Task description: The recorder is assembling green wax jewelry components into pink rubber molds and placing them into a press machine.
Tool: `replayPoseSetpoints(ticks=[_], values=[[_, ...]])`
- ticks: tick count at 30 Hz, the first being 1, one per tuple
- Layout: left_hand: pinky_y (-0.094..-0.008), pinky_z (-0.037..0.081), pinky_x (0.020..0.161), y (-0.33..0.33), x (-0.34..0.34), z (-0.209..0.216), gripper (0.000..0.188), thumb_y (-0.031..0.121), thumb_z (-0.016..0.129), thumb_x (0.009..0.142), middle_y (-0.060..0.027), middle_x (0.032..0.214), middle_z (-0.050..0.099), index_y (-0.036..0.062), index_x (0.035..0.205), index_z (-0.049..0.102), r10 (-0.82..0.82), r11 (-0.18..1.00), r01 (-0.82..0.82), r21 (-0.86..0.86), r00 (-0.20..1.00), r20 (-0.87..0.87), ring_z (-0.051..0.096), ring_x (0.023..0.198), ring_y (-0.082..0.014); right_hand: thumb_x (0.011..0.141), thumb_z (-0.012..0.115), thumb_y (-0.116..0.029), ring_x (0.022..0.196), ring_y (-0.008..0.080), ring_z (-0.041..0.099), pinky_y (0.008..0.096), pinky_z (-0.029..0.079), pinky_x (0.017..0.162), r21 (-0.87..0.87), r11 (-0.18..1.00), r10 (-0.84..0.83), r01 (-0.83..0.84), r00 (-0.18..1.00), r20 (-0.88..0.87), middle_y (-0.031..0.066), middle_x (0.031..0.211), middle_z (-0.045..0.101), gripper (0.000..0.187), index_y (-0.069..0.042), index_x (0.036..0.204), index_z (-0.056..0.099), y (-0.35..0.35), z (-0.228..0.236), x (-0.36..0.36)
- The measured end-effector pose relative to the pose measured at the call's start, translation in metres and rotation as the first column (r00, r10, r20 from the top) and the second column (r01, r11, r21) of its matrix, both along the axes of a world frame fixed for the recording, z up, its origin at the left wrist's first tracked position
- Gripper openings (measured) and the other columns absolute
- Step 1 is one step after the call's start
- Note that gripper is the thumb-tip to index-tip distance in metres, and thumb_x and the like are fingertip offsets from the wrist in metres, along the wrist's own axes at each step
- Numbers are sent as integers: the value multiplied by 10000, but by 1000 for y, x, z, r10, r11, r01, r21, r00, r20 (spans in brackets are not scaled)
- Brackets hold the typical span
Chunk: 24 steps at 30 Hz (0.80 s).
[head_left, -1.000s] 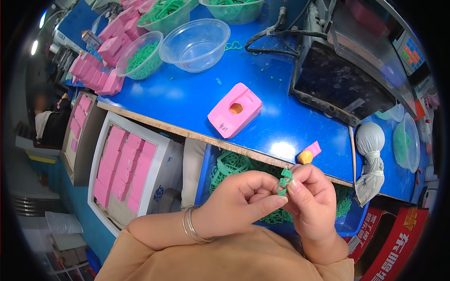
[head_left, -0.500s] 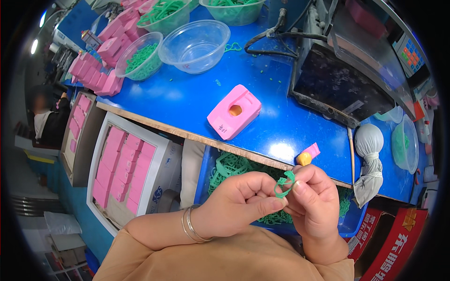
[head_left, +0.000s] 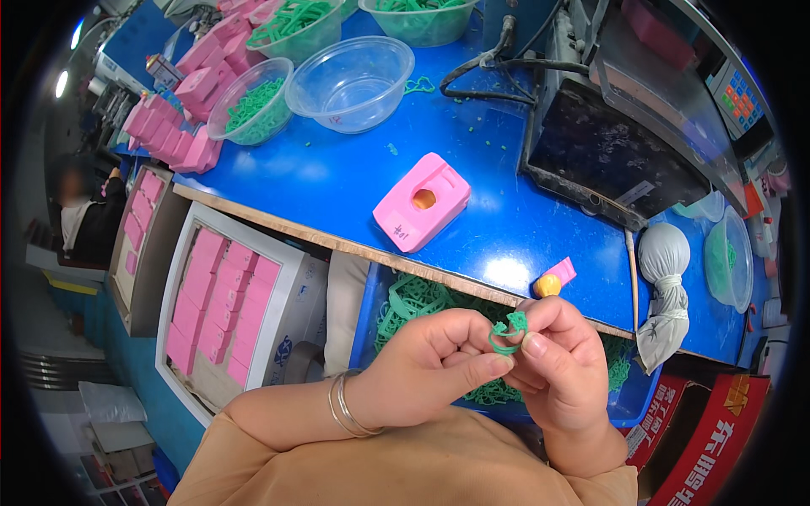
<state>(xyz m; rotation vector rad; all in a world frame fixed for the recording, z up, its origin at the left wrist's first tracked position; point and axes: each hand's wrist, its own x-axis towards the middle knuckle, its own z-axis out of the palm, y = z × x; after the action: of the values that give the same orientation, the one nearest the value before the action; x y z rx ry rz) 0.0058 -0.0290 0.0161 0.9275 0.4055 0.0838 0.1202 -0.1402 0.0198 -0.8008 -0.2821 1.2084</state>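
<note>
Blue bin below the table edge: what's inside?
Thin green pieces lie tangled in the blue bin. The left hand, right hand and table edge hide parts of it; its bottom can't be seen under the pieces.

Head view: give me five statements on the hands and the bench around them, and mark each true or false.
1. The left hand and right hand hold a small green looped piece between them. True.
2. The silver bangles circle the right wrist. False: they are on the left wrist.
3. The pink block with a hole lies on the blue tabletop. True.
4. The blue bin holds yellow blocks. False: it holds green strips.
5. The small pink-and-yellow piece lies nearer the right hand than the pink block does. True.
</note>
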Motion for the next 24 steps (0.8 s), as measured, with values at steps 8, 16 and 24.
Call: replayPoseSetpoints(ticks=[8, 16, 24], values=[[-155, 301, 508, -1, -2, -8, 66, 71, 579, 841, 72, 665, 414, 30, 866, 533, 19, 976, -30, 215, 999, 51, 335, 590, 10, 859, 490, -44, 574, 27, 368, 178, 277, 488, 27, 1000, 12, -12, 1000, -3, -4, 747, 484, 64, -32, 922, 484, 1, 0, 1], [-160, 303, 503, -1, -2, -9, 68, 71, 580, 840, 74, 651, 396, 28, 866, 535, 12, 967, -29, 254, 998, 68, 324, 580, 6, 827, 522, 14, 671, 30, 419, 172, 350, 572, -2, 999, -53, 55, 977, 205, -1, 798, 484, 90, -14, 910, 501, 2, -3, 0], [-160, 317, 505, -1, -2, -9, 61, 66, 570, 846, 63, 664, 424, 22, 872, 537, 9, 970, -30, 241, 996, 88, 337, 575, 3, 807, 525, 57, 665, 25, 409, 159, 342, 578, 20, 991, -134, 136, 924, 357, 5, 791, 467, 91, -2, 876, 511, 1, -2, -2]])
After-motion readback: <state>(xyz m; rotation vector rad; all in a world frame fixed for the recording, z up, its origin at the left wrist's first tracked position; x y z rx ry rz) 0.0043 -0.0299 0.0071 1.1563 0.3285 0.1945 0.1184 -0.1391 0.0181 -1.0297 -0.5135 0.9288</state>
